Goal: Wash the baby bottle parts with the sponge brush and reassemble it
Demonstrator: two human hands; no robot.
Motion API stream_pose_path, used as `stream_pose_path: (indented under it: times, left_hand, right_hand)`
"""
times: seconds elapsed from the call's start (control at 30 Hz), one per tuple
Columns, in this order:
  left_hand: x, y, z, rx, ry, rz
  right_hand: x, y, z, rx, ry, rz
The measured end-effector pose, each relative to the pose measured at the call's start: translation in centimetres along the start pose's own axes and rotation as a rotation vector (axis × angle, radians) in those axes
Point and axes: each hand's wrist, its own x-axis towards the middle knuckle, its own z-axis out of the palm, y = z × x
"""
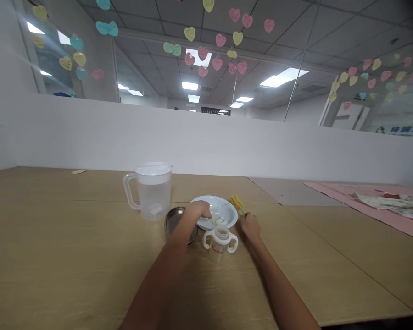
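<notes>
My left hand (200,210) reaches over the left side of a white bowl (232,213). Its fingers are bent together and point down into the bowl, and whatever they grip is hidden. Small whitish parts, including a ring (221,221), lie inside the bowl. Just right of it, my right hand (250,225) is closed around the green handle of a bottle brush with a yellow sponge head (236,200). A clear baby bottle (217,251) with two white handles stands upright and uncapped in front of the bowl. Partly behind my left forearm is a round metal dish (172,219).
A lidded clear plastic pitcher (154,195) stands behind and left of the metal dish. On the right, a pink cloth (325,192) carries crumpled patterned fabric (390,202). A small flat pale piece (78,172) lies far left, near the white wall (206,142).
</notes>
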Motion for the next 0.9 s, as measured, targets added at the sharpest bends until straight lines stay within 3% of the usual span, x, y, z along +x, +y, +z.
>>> stream_pose_path:
  times: [0.13,0.23,0.37,0.57,0.73,0.9]
  left_hand:
    - [1.9,-0.5,2.4,0.079,-0.007,-0.036]
    - [3.1,-1.1,3.8,0.123,-0.014,-0.047]
    - [3.9,-1.6,4.6,0.143,0.04,-0.042]
    - [3.3,-1.9,2.3,0.065,0.089,-0.003]
    - [1.7,-1.7,-0.2,-0.045,0.209,0.084]
    - [0.6,-0.8,-1.5,-0.172,0.397,0.122]
  right_hand:
    - [0.3,0.5,0.4,0.024,0.039,-0.004]
    - [0.4,0.4,0.1,0.078,0.001,0.015]
    - [0.5,-0.1,-0.7,0.196,0.034,0.099]
    - [0.2,-1.5,-2.1,0.388,0.245,0.143]
    - [-0.9,-2.9,-3.0,0.487,0.361,-0.063]
    - [-1.9,-3.2,-2.6,0.439,0.454,-0.342]
